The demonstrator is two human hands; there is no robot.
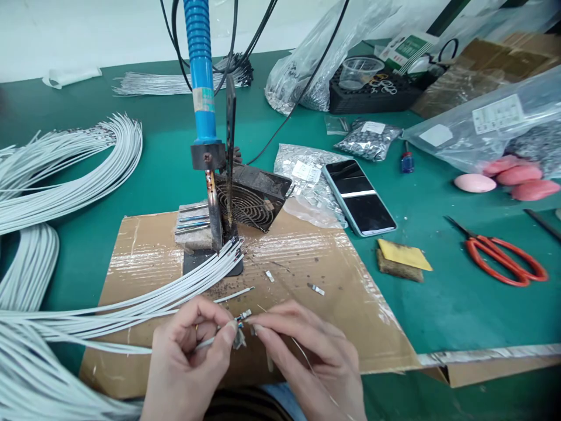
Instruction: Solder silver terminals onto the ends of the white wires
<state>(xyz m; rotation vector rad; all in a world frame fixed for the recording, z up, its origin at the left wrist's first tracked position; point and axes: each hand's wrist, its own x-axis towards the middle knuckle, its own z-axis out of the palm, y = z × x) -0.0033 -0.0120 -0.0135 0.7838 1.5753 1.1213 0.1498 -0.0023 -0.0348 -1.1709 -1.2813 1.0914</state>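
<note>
My left hand [193, 345] is closed in a pinch on a white cable [205, 342], near its stripped end. A small metal connector [243, 316] sticks out past those fingertips. Close beside it, my right hand [307, 351] is closed, with a thin solder wire [302, 352] running through its fingers; whether the fingertips touch the connector I cannot tell. Beyond the hands a blue-handled soldering iron [200, 76] is clamped upright, tip down. Near its tip lie the ends of a bundle of white cables [193, 287]. Two loose metal connectors [316, 289] rest on the cardboard [350, 327].
Coiled white cables [118, 158] fill the left side. A dirty fan [252, 199] stands behind the iron. To the right are a phone [360, 197], a sponge [403, 260], red-handled scissors [504, 254] and a small screwdriver [407, 159]. Bags of metal parts [368, 139] lie farther back.
</note>
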